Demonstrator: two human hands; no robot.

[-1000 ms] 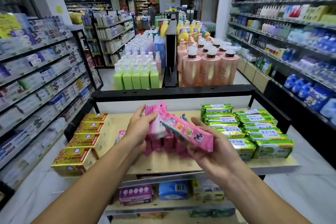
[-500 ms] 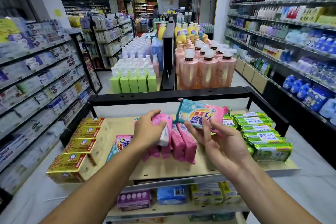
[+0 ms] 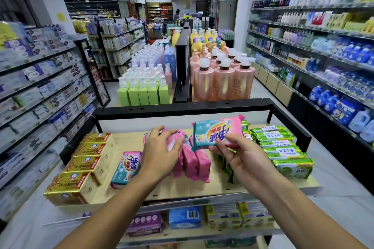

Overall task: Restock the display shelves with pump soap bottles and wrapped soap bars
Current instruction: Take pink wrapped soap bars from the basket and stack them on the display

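A wooden display shelf (image 3: 202, 189) holds wrapped soap bars. My right hand (image 3: 240, 153) pinches a pink and teal wrapped soap bar (image 3: 216, 130) by its lower edge, label facing me, above the shelf's middle. My left hand (image 3: 162, 151) rests over the top of a row of pink soap bars (image 3: 195, 162) standing on edge, fingers curled on the leftmost ones. Another pink and teal bar (image 3: 127, 168) lies flat to the left of that row. Pump soap bottles, green (image 3: 143, 94) and peach (image 3: 223, 83), stand on the display behind the shelf.
Gold soap boxes (image 3: 81, 168) line the shelf's left side; green wrapped bars (image 3: 283, 151) are stacked on the right. A black frame rail (image 3: 182, 108) runs behind the shelf. A lower shelf (image 3: 182, 234) holds more packs. Stocked aisles flank both sides.
My right hand turned the pink bar from edge-on to label-up and lifted it toward the back right. My left hand slid down onto the standing pink row.
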